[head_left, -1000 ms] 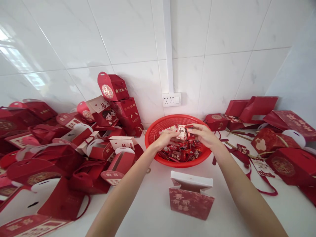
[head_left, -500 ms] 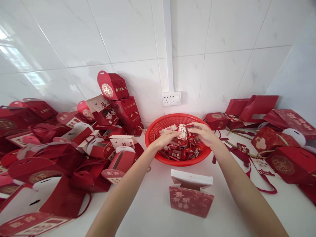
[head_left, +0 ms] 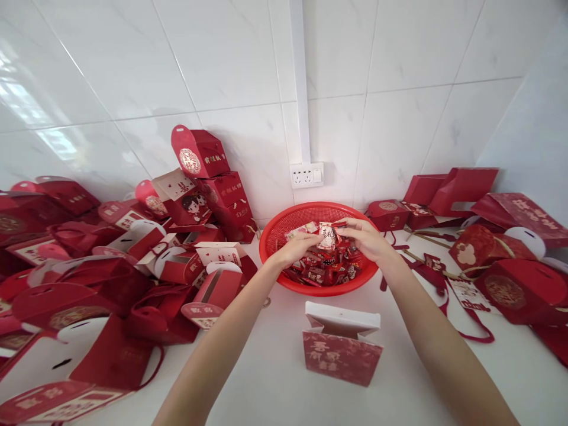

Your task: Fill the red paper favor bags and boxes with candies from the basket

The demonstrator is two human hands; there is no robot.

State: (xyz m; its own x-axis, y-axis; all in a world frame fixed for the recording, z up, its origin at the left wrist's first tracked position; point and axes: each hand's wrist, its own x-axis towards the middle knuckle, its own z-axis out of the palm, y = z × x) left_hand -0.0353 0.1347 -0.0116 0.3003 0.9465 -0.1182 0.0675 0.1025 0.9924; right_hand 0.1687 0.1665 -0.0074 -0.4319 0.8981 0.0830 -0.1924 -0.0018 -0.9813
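Note:
A red plastic basket holds many small red-wrapped candies. Over its left part, my left hand has thumb and fingers closed at the edge of a white packet with dark characters and a red pattern. My right hand is on the other side, fingers curled around a red wrapped candy beside that packet. My fingers partly cover both. In front of the basket, between my forearms, stands a red gift box with its white top flap raised and its mouth open.
Many red gift boxes crowd the left of the white table, some stacked against the tiled wall. More boxes and red ribbons lie at the right. A wall socket is behind the basket.
The view has shifted very slightly. Both hands stay over the basket at nearly the same spots, with the white packet still between them.

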